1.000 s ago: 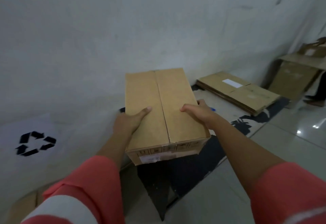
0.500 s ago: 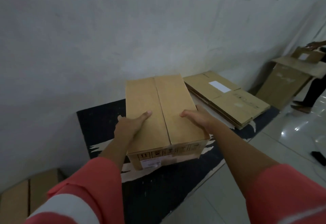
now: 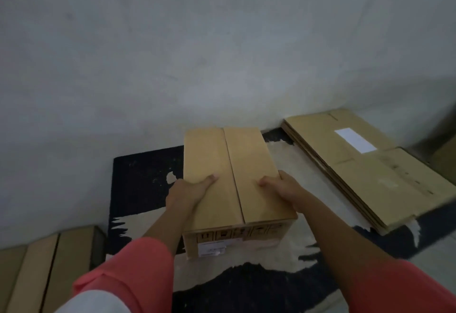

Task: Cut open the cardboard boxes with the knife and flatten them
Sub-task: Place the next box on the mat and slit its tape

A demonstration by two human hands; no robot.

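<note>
Left hand (image 3: 188, 193), right hand (image 3: 283, 187) hold closed box (image 3: 237, 154) by sides, thumbs on top (no knife seen). Box could slip, bump rug (image 3: 138, 177) hard if grip loosens.

Closed cardboard box (image 3: 234, 179) over rug

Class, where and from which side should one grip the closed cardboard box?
Probably grip the box by its long side walls, from both sides, as the left hand and right hand do, thumbs on top. Its flat closed top offers no handle.
</note>
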